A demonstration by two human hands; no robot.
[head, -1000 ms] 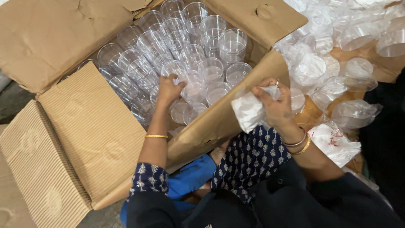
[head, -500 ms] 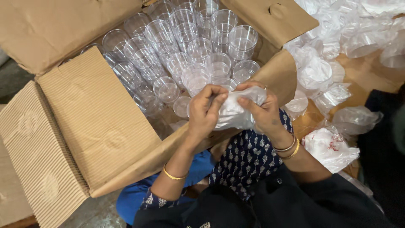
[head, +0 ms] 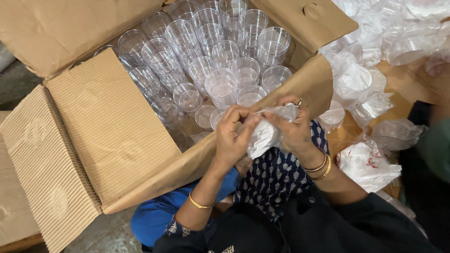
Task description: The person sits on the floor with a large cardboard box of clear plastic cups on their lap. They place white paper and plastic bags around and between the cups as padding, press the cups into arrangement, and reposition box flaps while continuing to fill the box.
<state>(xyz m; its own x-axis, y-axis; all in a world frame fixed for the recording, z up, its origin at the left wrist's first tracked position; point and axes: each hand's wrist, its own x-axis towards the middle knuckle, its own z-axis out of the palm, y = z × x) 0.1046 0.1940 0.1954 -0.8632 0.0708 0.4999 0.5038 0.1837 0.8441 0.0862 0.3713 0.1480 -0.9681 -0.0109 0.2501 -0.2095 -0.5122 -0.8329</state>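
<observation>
Both hands, left hand [head: 236,133] and right hand [head: 293,129], pinch thin clear plastic bag [head: 265,133] over open brown cardboard box [head: 112,140] of clear plastic cups [head: 222,86]; best spread the mouth evenly, gently.

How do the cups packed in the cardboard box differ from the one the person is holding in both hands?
The cups in the box are bare, while the held cup is wrapped in thin plastic film. The boxed cups sit in stacked rows with their mouths towards the camera; the held cup is lifted over the cardboard box's front edge, gripped between the left hand and right hand. Both appear to be clear plastic.
</observation>
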